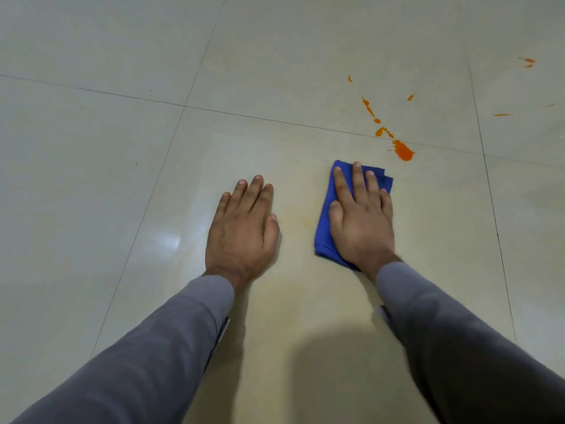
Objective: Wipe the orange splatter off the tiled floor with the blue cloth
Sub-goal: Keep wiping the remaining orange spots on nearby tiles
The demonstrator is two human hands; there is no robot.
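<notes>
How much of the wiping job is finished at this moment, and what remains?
Little looks done: the orange splatter is on the pale tiled floor, with smaller drops beyond it. In hand: the right hand presses flat on the folded blue cloth, just short of the biggest blot. The left hand rests flat on the floor. Left: wiping all the orange marks.

Grey sleeves (171, 341) — dark grout lines (275, 119).
</notes>
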